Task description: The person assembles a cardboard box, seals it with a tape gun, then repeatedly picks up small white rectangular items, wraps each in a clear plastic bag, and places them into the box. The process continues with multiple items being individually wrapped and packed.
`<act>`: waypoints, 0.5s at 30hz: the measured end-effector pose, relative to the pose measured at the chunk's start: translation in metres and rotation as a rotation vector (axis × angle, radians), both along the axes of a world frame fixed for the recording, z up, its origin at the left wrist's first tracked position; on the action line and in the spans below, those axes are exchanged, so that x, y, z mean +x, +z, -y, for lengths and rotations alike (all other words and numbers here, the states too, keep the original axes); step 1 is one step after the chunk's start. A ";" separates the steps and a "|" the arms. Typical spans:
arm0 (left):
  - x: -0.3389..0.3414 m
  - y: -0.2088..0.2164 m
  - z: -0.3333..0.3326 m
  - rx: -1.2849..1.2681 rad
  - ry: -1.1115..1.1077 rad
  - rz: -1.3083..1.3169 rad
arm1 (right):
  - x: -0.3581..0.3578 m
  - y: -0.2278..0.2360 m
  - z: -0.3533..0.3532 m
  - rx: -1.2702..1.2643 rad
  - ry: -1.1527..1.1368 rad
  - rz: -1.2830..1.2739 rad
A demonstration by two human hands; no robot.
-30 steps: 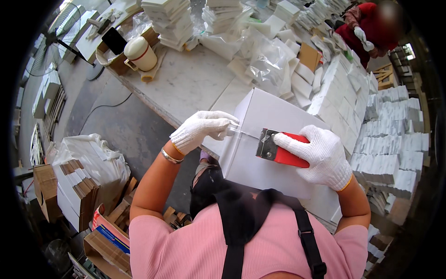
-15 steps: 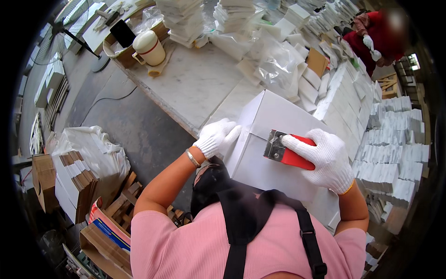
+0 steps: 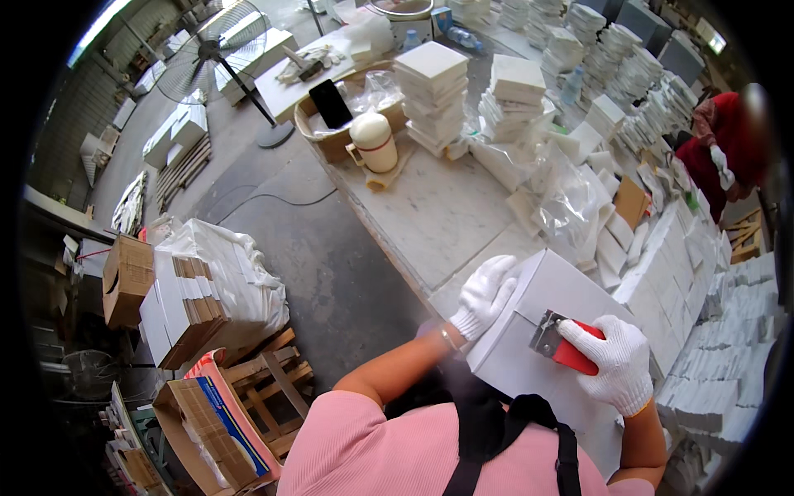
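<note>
A white carton rests at the near edge of the marble-topped table, its top flaps closed along a seam. My right hand, in a white knit glove, grips a red tape dispenser with a toothed metal end, held on the carton's top. Whether tape runs from it cannot be made out. Against the carton's left side lies my gloved left hand, its fingers stretched along the edge and holding nothing.
Stacks of white tiles, crumpled clear plastic and a cream jug occupy the table. Flat cartons and a wooden pallet are on the left. A co-worker in red stands far right.
The view has swung up and left, so the scene sits lower and farther right. The dispenser stays in my right hand over the carton; my left hand remains at its side.
</note>
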State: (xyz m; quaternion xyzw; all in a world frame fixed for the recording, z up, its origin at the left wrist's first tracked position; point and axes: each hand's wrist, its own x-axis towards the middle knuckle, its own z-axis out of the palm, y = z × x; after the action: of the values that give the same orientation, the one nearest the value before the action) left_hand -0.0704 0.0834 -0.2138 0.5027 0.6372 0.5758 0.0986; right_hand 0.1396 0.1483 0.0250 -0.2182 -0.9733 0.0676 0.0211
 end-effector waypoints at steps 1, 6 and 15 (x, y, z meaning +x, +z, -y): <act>-0.001 -0.010 -0.004 -0.129 0.046 -0.192 | 0.000 0.004 0.001 -0.011 -0.018 -0.049; -0.035 -0.006 -0.028 -0.284 -0.199 -0.434 | 0.007 -0.003 0.002 0.009 -0.016 -0.132; 0.000 0.162 -0.201 -0.434 -0.971 -0.359 | 0.014 -0.003 -0.005 -0.019 0.000 -0.102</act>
State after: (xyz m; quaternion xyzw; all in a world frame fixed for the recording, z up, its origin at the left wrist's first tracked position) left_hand -0.0700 0.2844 -0.0518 0.7967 0.4433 0.2253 0.3434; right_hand 0.1539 0.1535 0.0217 -0.2149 -0.9703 0.0879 0.0684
